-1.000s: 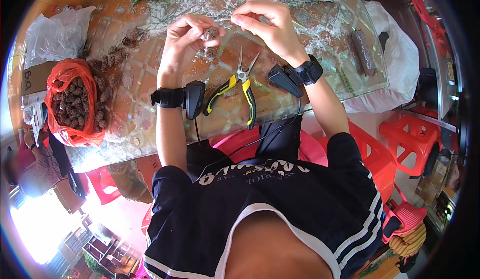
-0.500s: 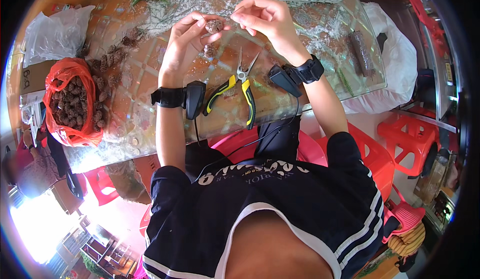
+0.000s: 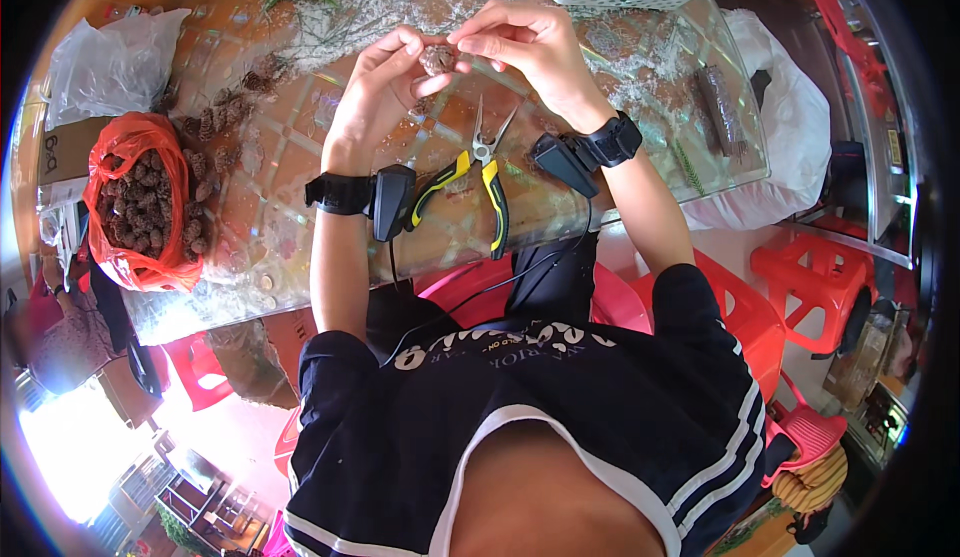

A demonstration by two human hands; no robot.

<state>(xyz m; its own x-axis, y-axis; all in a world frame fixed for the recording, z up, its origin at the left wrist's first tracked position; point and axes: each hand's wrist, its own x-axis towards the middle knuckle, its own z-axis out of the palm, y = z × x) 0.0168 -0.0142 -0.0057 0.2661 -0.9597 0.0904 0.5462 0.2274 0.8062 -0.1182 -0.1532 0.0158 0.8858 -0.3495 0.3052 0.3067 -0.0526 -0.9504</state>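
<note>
The right hand (image 3: 530, 49) has come left, fingertips pressed together at the far right of the pine cone (image 3: 438, 60) (on what, I can't tell); the left hand (image 3: 380, 82) pinches the cone, long axis unclear.

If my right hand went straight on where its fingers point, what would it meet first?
Probably the pine cone held in your left hand, though this single view leaves depth unclear.

From your head, one fisheye view looked steeply down, close over your shirt (image 3: 560, 412), which filled its lower middle; your left hand (image 3: 385, 82) and right hand (image 3: 535, 52) showed farther off, near the top, over the table (image 3: 280, 227).
</note>
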